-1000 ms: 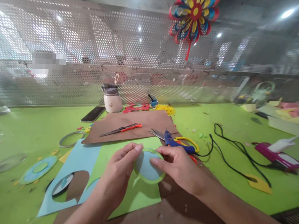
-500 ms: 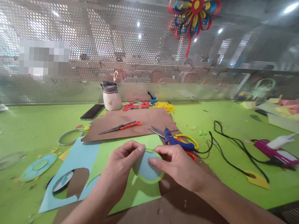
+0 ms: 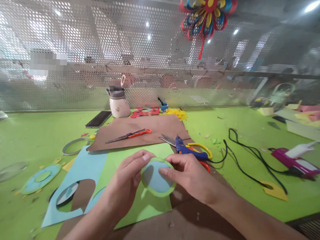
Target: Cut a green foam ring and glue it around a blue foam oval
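A light blue paper disc with a green rim [image 3: 157, 177] is held up between my two hands, over a green paper sheet [image 3: 142, 213]. My left hand [image 3: 127, 182] pinches its upper left edge between thumb and fingers. On the other side, my right hand [image 3: 192, 174] grips the upper right edge, its thumb lying across the blue face. Just beyond my right hand lies a blue glue gun [image 3: 189, 149], overlapping scissors [image 3: 205, 150] with yellow and red handles. Left of my left hand is a light blue sheet [image 3: 80, 171] with round cut-outs.
Brown paper [image 3: 149, 123] carries an orange-handled craft knife [image 3: 133, 133]. Behind it stand a phone [image 3: 98, 119], a white cup [image 3: 119, 106] and red paper scraps [image 3: 144, 113]. A black cord [image 3: 256, 158] and purple device [image 3: 296, 162] lie right; a blue-green disc [image 3: 42, 178] lies left.
My left thumb and fingers have shifted slightly left along the disc's rim, uncovering more of its blue face. My right hand keeps nearly the same grip.
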Demonstrator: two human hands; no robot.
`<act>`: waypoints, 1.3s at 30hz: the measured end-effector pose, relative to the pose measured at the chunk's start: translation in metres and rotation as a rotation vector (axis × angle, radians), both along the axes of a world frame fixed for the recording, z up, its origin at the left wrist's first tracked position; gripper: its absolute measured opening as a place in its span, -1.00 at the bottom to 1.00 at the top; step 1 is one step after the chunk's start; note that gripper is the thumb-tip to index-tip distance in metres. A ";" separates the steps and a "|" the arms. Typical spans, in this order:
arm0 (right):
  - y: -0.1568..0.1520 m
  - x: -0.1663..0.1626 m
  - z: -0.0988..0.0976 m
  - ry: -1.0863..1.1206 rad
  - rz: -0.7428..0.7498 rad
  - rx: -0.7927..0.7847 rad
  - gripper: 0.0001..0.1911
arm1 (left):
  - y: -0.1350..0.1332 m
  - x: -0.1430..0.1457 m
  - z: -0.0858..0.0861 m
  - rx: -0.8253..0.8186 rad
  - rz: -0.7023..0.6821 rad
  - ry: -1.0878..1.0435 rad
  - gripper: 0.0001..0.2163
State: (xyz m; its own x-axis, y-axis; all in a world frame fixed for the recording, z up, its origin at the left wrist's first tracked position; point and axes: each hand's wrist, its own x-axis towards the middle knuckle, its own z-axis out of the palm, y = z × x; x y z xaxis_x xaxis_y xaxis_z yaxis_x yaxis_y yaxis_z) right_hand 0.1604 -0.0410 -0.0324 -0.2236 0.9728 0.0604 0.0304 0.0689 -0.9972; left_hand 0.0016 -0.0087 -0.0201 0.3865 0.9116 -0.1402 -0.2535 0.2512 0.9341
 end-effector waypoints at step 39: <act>0.004 0.002 0.000 -0.168 -0.341 0.162 -0.96 | 0.003 0.001 -0.008 0.139 0.060 0.224 -0.83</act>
